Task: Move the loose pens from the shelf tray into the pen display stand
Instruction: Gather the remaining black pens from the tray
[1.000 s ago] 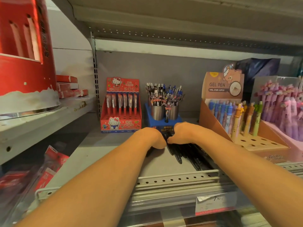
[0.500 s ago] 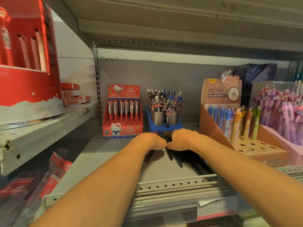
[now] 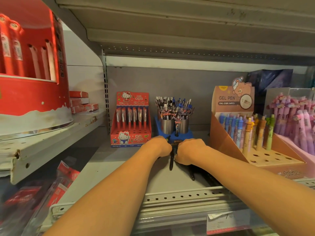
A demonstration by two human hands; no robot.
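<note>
Barely begun: left hand point(image 3: 159, 147) and right hand point(image 3: 189, 151) curled, seemingly gathering dark pens point(image 3: 171, 160) off the shelf point(image 3: 119, 167); blue stand point(image 3: 173, 135) yet to receive them.

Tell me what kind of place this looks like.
Most likely a stationery aisle in a shop: metal shelving carries a price tag on its front edge, and retail pen displays stand in a row, such as the boxed gel pen stand marked 24 pieces.
</note>
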